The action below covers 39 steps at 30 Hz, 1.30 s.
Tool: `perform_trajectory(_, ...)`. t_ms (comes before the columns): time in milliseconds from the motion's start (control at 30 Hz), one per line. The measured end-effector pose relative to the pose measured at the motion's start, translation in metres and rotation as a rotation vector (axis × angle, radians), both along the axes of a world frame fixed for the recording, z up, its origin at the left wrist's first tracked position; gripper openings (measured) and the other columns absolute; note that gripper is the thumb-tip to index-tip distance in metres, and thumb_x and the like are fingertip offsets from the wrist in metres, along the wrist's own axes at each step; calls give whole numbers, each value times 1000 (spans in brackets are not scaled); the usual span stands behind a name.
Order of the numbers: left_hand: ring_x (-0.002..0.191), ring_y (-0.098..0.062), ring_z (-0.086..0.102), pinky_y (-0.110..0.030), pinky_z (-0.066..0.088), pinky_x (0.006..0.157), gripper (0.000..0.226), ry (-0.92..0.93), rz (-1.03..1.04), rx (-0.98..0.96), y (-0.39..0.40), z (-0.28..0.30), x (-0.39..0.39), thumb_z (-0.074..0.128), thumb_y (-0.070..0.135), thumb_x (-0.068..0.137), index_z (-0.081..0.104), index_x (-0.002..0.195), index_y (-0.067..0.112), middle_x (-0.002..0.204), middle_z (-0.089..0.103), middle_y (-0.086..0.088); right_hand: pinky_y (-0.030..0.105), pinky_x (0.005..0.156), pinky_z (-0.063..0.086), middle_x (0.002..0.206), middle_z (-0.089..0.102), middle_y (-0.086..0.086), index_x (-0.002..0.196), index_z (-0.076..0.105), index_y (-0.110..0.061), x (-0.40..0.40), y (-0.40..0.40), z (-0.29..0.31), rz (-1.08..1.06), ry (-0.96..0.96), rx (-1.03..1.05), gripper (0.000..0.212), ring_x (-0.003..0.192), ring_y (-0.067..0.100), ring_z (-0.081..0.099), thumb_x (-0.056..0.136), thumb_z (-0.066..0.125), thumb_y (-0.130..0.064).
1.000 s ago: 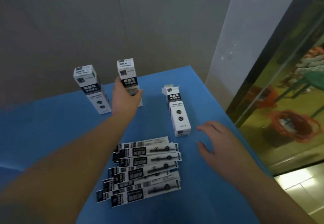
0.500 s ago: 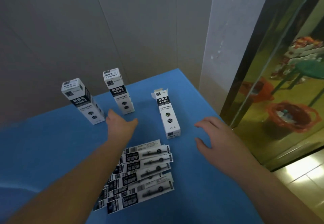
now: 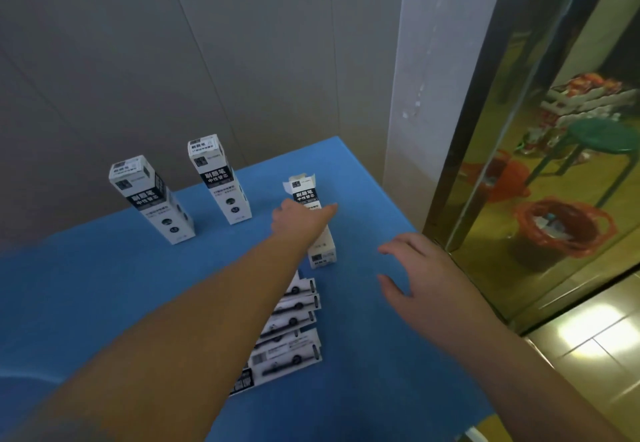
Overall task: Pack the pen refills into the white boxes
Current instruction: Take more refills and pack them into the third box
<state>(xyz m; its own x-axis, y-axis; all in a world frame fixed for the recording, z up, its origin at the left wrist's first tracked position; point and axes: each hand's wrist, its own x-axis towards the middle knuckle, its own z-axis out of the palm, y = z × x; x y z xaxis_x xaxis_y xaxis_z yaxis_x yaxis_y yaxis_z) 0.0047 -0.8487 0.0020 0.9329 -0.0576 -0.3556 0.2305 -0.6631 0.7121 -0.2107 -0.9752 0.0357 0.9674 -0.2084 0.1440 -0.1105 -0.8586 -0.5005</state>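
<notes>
Three white boxes with black labels stand on the blue table: a shut left box, a shut middle box, and a right box with its top flaps open. My left hand lies against the middle of the right box, thumb at its left side, fingers stretched across its front; whether it grips is unclear. A fanned pile of flat pen refill packs lies nearer to me, partly hidden under my left forearm. My right hand hovers open over the table, right of the pile.
A grey wall rises just behind the boxes. The table's right edge runs close to a white pillar and a brass-framed glass panel. Beyond the glass are an orange basket and a green stool.
My left hand let go of the middle box, drew back, then swung right onto the open-topped box. The view tilted upward. My right hand has hardly moved.
</notes>
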Motion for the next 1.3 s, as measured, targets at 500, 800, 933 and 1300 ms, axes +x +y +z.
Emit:
perform_trajectory(500, 92, -1, 64, -25, 50, 68, 56, -490, -193, -244, 53, 29, -55, 74, 23, 88, 40, 131, 36, 109, 61, 16, 22, 98, 40, 127, 50, -10, 135, 55, -25, 6, 18, 6, 51, -9, -20, 41, 119, 11, 49, 97, 59, -38)
perform_trajectory(800, 109, -7, 59, -44, 59, 90, 66, -669, 116, -162, 241, -7, -95, 80, 27, 87, 43, 142, 26, 125, 50, 8, 33, 107, 40, 139, 50, -5, 146, 47, -26, 48, 116, -21, 404, 170, -132, 53, 129, 19, 46, 97, 57, -44)
perform_trajectory(933, 110, -6, 50, -44, 56, 90, 71, -766, 162, -166, 286, -35, -124, 84, 21, 84, 41, 141, 20, 119, 38, 16, 39, 107, 37, 136, 52, -3, 145, 45, -25, 58, 151, -37, 511, 271, -357, 59, 128, 23, 46, 94, 60, -49)
perform_trajectory(1300, 121, -28, 56, -59, 53, 101, 64, -822, -43, -393, 296, -66, -140, 71, 46, 85, 36, 137, 58, 133, 41, 35, 40, 91, 50, 110, 63, -2, 112, 70, -24, 67, 171, -26, 388, 328, -434, 22, 110, 22, 56, 97, 54, -29)
